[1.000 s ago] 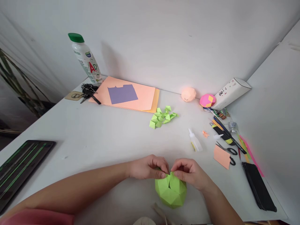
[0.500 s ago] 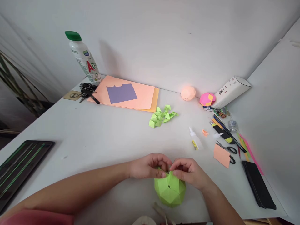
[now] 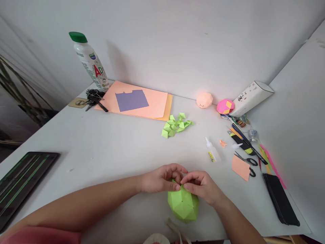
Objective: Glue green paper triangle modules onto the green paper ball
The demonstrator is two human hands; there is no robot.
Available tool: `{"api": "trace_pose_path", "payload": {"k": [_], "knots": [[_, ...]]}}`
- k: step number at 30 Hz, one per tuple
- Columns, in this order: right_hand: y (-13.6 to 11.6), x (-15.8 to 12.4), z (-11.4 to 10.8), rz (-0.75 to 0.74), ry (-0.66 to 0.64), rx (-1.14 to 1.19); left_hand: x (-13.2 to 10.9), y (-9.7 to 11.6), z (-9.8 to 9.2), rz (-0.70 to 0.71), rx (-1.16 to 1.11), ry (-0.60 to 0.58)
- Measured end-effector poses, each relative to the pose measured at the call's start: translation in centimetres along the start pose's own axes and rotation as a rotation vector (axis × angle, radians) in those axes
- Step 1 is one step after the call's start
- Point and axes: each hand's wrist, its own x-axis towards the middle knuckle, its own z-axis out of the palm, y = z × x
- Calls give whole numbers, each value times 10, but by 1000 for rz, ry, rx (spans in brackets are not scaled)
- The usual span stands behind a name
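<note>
Where both pinch: left hand [image 3: 164, 178] and right hand [image 3: 201, 186] grip the upper edge of the green paper shape [image 3: 183, 205], their fingertips close together.
Green paper shape: near side of the surface [image 3: 106, 149], just right of centre; likely light, crisp and easily crushed, so best pinched by its folded edges.
Front seam [image 3: 181, 196]: gaping in the earlier frame, now almost closed, with the hands nearer each other.
Farther out: loose green pieces [image 3: 173, 126] lie beyond, glue bottle [image 3: 212, 151] to the right.

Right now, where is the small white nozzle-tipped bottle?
In the head view, the bottle is right of centre, just left of the small peach paper scraps and beyond the right hand.
</note>
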Motion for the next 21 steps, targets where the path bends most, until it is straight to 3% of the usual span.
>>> {"api": "trace_pose_path", "payload": {"k": [21], "knots": [[0, 1, 4, 15, 25, 35, -1, -1, 0, -39, 12, 45]]}}
